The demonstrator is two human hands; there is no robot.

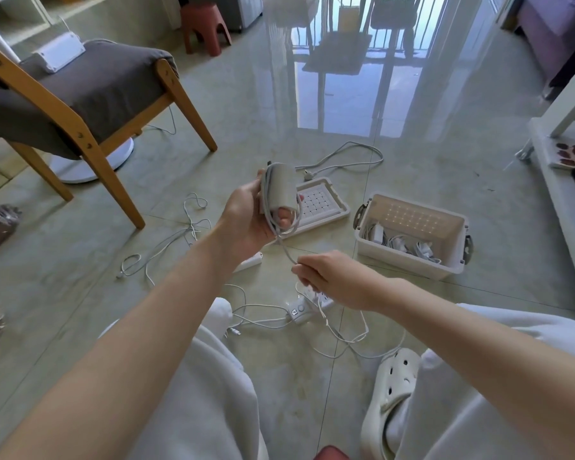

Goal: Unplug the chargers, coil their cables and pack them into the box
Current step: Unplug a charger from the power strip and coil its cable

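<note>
My left hand (246, 214) grips a white charger brick (279, 187) held upright, with several turns of its grey cable wound around it. The loose end of that cable (284, 247) runs down to my right hand (329, 277), which pinches it between thumb and fingers. A white plastic box (412, 260) stands open on the floor to the right, with several coiled chargers (402, 242) inside. Its lid (332, 207) lies upside down behind my left hand. A white power strip (309, 305) lies on the floor under my right hand.
Loose white cables (186, 230) sprawl on the tiled floor left of my arm and around the strip. Another cable with a plug (342, 159) lies behind the lid. A wooden chair (80, 94) stands at the left, a white shelf (561, 134) at the right.
</note>
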